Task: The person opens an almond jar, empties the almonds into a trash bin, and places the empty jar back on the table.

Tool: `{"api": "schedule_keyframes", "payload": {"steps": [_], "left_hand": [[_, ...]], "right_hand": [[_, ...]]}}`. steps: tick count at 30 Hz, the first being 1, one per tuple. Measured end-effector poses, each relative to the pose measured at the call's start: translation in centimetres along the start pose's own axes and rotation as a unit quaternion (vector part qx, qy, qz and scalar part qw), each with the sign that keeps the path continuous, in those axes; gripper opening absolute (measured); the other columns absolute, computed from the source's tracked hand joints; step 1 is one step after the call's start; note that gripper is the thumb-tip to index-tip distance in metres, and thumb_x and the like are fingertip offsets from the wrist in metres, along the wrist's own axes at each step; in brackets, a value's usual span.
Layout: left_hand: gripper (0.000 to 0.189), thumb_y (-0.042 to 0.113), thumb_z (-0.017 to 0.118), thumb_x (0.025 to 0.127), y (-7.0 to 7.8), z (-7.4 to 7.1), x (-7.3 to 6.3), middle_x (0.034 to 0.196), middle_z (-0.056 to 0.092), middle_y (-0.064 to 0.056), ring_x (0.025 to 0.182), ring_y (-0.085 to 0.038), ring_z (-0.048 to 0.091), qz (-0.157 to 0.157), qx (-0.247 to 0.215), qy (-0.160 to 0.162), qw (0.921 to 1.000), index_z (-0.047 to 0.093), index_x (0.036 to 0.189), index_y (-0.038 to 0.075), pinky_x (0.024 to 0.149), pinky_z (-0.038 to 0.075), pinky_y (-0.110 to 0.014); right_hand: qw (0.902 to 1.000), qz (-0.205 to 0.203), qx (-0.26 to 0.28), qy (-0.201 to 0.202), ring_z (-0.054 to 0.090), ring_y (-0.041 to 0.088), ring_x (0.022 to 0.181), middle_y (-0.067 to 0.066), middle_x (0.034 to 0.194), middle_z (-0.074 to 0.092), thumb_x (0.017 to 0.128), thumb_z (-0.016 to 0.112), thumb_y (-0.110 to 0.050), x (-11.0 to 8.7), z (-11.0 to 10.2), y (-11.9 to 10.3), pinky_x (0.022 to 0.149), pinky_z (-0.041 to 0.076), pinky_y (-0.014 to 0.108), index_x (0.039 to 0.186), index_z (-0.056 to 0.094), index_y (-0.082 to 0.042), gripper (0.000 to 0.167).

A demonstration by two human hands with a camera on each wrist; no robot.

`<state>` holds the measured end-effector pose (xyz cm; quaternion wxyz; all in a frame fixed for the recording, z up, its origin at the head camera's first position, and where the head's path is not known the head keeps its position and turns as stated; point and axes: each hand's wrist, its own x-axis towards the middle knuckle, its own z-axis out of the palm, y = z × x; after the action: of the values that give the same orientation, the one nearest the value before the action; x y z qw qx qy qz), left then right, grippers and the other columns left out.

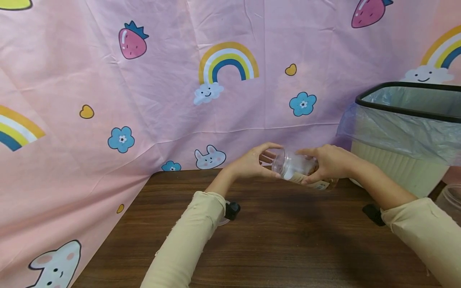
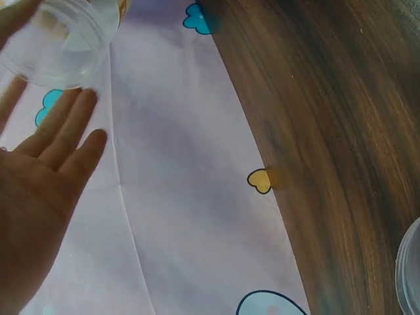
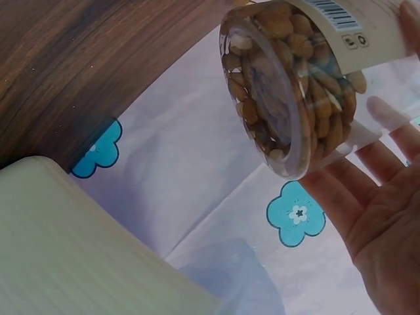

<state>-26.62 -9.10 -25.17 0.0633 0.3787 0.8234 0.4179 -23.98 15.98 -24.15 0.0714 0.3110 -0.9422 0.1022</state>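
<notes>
Cream sleeves (image 1: 187,240) reach up from the bottom of the frame toward a clear plastic jar (image 1: 297,170), held in the air right of centre and tilted, its mouth end to the left. At that clear end, the left hand (image 1: 252,164) spreads its fingers wide, thumb below and forefinger above, with the tips gripping the rim; whether the mouth is capped cannot be told. Around the body, the right hand (image 1: 331,162) curves thumb and fingers, holding the jar near its label (image 1: 321,185). Brown nuts (image 3: 321,111), apparently almonds, fill the base end in the right wrist view, just beside a printed barcode (image 3: 335,14). Below the hands stretches a dark wood-grain worktop (image 1: 288,248), where a clear round piece (image 1: 224,221) lies partly hidden behind the left sleeve, lower centre. At upper right stands a cream bin (image 1: 399,162) with a black rim (image 1: 414,111) and a translucent liner (image 1: 392,130); a second clear container (image 1: 451,200) is cut off by the right edge. Pink cloth (image 1: 169,88) printed with rainbows, strawberries and flowers hangs behind.
</notes>
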Motion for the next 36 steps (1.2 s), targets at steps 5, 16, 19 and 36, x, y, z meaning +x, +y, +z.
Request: {"api": "schedule_keyframes", "payload": {"steps": [5, 16, 19, 36], "left_hand": [[0.057, 0.027, 0.07, 0.081, 0.26, -0.01, -0.19, 0.098, 0.061, -0.01, 0.087, -0.02, 0.062, -0.065, 0.015, 0.008, 0.9977, 0.046, 0.13, 0.012, 0.073, 0.051, -0.031], [0.074, 0.024, 0.076, 0.076, -0.1, 0.03, -0.49, 0.122, 0.052, -0.008, 0.108, -0.017, 0.053, -0.031, 0.025, 0.008, 0.9992, 0.036, 0.138, 0.016, 0.088, 0.044, -0.027], [0.087, 0.012, 0.082, 0.068, -0.3, 0.05, -0.57, 0.133, 0.043, -0.008, 0.119, -0.021, 0.045, 0.018, -0.012, -0.01, 0.9997, 0.033, 0.139, 0.022, 0.095, 0.039, -0.03], [0.055, 0.036, 0.065, 0.084, 0.29, 0.01, -0.76, 0.091, 0.064, -0.006, 0.08, -0.015, 0.063, -0.094, 0.019, 0.007, 0.9954, 0.046, 0.128, 0.009, 0.075, 0.05, -0.038]], "right_hand": [[0.9999, -0.006, -0.01, 0.007, 0.058, 0.012, 0.073, 0.012, 0.106, 0.064, 0.061, 0.074, -0.062, 0.18, 0.11, -0.08, 0.064, 0.048, 0.036, 0.131, 0.051, -0.011, 0.09], [1.0, -0.005, -0.005, -0.003, 0.054, 0.011, 0.07, 0.013, 0.106, 0.064, 0.061, 0.072, -0.064, 0.13, 0.04, -0.19, 0.061, 0.047, 0.035, 0.131, 0.051, -0.009, 0.092], [1.0, -0.006, -0.003, -0.003, 0.056, 0.011, 0.071, 0.013, 0.106, 0.064, 0.061, 0.071, -0.065, 0.09, -0.02, -0.18, 0.062, 0.047, 0.036, 0.131, 0.051, -0.008, 0.093], [0.9999, -0.015, -0.006, -0.004, 0.055, 0.014, 0.072, 0.013, 0.104, 0.064, 0.062, 0.074, -0.061, 0.14, -0.08, -0.5, 0.062, 0.046, 0.036, 0.13, 0.052, -0.009, 0.089]]}}
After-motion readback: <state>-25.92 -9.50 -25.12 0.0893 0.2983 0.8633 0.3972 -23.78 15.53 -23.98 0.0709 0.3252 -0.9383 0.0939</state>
